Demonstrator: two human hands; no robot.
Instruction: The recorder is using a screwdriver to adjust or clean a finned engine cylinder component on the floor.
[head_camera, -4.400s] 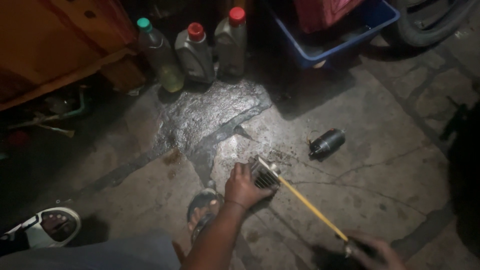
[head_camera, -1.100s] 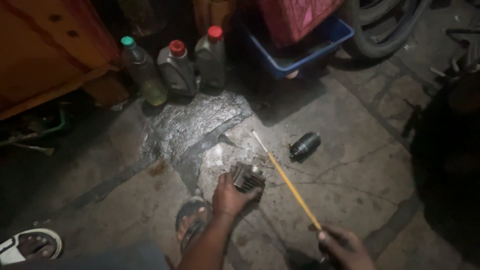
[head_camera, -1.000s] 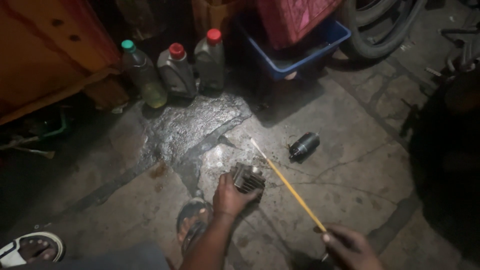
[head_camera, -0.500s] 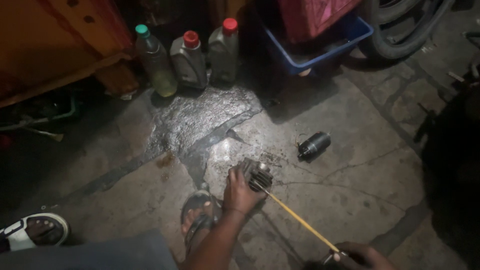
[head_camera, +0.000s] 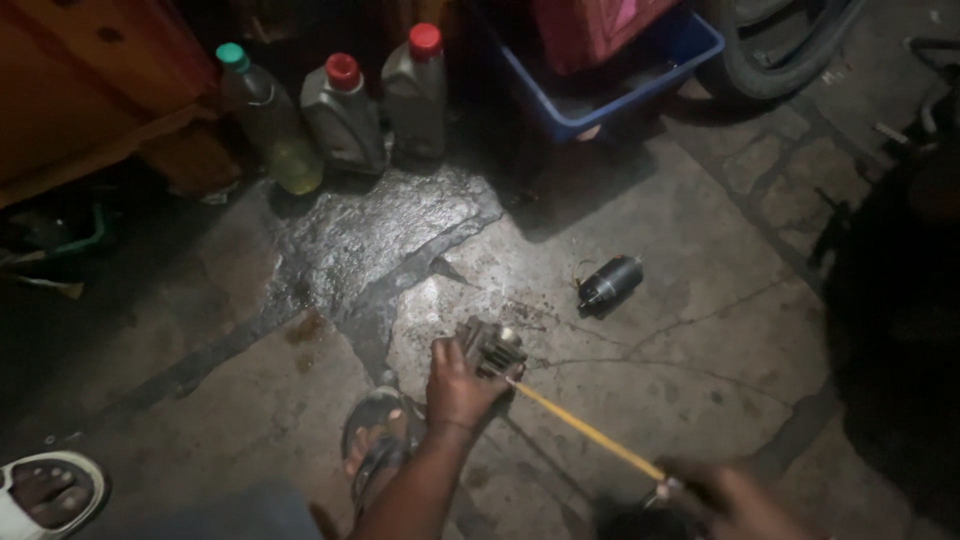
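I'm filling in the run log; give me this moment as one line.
left hand: holds metal part on floor | right hand: grips yellow rod, tip at part | black cylinder: lies apart

**What the dim light and the frame edges keep back**

The right hand (head_camera: 735, 500) is smeared with blur and cut by the bottom edge, so its grip on the yellow rod (head_camera: 585, 432) cannot be read. The left hand (head_camera: 458, 385) covers part of the finned metal part (head_camera: 490, 345). The blue crate (head_camera: 620, 75) and the hose (head_camera: 790, 50) run off the top. A white sandal (head_camera: 45, 495) is clipped at the corner. The right side sinks into blackness.
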